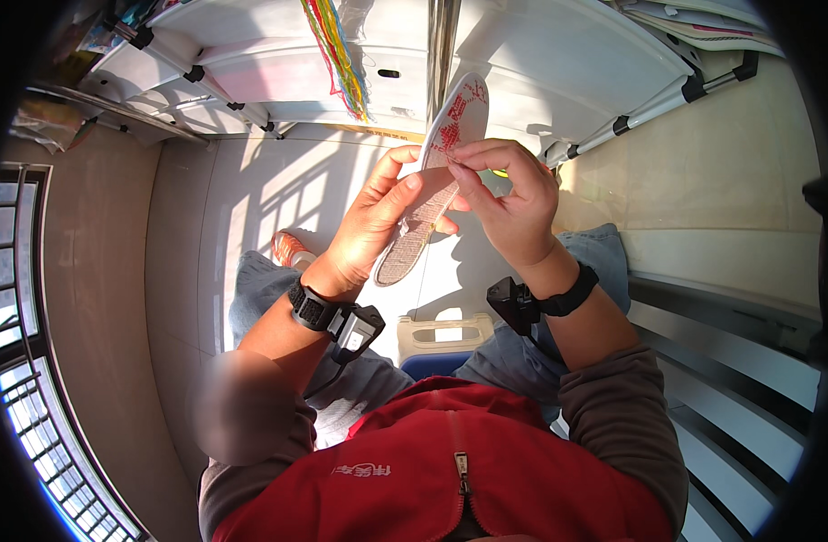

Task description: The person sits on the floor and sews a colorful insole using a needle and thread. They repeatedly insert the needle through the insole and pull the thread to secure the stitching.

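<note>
An embroidered shoe insole (414, 223) is held up slantwise in front of me, its toe end pointing away. Red stitched patterns cover the white upper part; the heel half is grey-brown and finely lined. My left hand (370, 220) grips its left edge, thumb on top and fingers wrapped behind; some fingertips show past the right edge. The thumb and index finger of my right hand (505, 193) pinch together at the lower border of the red stitching. Something fine, a needle or thread, seems to be between them, too small to make out.
A bundle of coloured threads (339, 61) hangs from a white shelving rack with a metal pole (441, 54). Below my hands, a stool with a beige handle (445, 332) stands between my knees. A slatted bench (732, 366) is at right, a barred window (41, 400) at left.
</note>
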Available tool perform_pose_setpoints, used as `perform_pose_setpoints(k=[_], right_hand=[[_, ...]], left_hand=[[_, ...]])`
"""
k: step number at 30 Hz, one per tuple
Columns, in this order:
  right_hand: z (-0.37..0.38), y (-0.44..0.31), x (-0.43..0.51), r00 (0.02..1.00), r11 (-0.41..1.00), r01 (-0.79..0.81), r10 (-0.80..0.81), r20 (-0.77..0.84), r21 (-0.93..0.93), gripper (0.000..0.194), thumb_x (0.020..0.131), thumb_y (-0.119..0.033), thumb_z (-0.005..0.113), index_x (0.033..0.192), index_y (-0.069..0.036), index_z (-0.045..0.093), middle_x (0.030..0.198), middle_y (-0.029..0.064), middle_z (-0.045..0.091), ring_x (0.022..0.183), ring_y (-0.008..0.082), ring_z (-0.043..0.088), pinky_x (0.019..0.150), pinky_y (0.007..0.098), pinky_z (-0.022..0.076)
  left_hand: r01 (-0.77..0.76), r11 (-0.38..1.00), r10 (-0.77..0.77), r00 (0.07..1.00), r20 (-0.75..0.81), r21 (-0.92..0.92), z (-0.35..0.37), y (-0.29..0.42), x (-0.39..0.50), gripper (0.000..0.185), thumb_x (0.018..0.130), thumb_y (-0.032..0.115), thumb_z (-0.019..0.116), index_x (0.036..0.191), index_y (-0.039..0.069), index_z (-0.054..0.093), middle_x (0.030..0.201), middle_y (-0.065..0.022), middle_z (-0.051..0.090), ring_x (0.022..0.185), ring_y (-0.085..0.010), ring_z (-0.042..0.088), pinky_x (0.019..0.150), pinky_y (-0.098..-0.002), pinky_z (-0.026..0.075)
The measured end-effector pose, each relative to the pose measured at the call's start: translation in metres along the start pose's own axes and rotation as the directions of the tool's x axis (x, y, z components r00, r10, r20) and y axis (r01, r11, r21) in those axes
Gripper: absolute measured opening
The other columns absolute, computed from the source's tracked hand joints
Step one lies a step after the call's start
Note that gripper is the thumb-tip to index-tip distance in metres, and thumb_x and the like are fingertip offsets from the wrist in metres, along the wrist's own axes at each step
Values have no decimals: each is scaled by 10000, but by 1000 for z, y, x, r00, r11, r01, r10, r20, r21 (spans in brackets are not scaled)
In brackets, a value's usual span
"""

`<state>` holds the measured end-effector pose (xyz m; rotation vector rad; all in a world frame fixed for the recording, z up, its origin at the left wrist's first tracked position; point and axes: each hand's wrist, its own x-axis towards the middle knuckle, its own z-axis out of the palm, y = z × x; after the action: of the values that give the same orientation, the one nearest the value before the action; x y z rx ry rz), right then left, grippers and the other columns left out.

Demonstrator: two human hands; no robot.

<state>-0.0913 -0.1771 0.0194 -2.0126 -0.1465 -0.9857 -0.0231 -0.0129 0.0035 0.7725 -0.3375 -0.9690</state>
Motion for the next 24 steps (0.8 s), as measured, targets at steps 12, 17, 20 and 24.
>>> perform_pose_setpoints(k=[12, 17, 20, 24], right_hand=[[0, -1, -1, 999, 998, -37, 37, -11, 50, 164, 759, 79, 703, 815, -15, 580, 893, 95, 696, 770, 146, 676, 652, 243, 529], [0, 0, -1, 1000, 998, -29, 30, -10, 58, 164, 759, 86, 697, 812, -13, 577, 898, 101, 695, 792, 149, 673, 664, 242, 528], [0, 0, -1, 1000, 998, -22, 22, -7, 56, 163, 759, 87, 695, 813, -12, 578, 902, 104, 695, 795, 149, 673, 673, 243, 528], [-1, 0, -2, 999, 997, -45, 45, 2, 66, 161, 759, 89, 693, 815, -9, 579, 907, 104, 694, 798, 152, 673, 683, 245, 529]], left_hand=[[32, 999, -32, 999, -19, 10, 2, 2, -1, 350, 958, 284, 569, 1250, 146, 435, 1143, -125, 597, 827, -295, 646, 758, -367, 524], [30, 999, -30, 999, -18, 10, 2, 2, -1, 345, 958, 283, 568, 1247, 148, 438, 1144, -124, 597, 833, -294, 645, 757, -368, 525], [35, 999, -35, 999, -12, 13, 1, 2, -1, 345, 959, 284, 568, 1248, 147, 440, 1145, -122, 596, 837, -292, 645, 757, -369, 526], [30, 999, -30, 999, -11, 11, 1, 2, -1, 347, 959, 284, 568, 1251, 146, 441, 1150, -120, 593, 849, -285, 642, 760, -369, 528]])
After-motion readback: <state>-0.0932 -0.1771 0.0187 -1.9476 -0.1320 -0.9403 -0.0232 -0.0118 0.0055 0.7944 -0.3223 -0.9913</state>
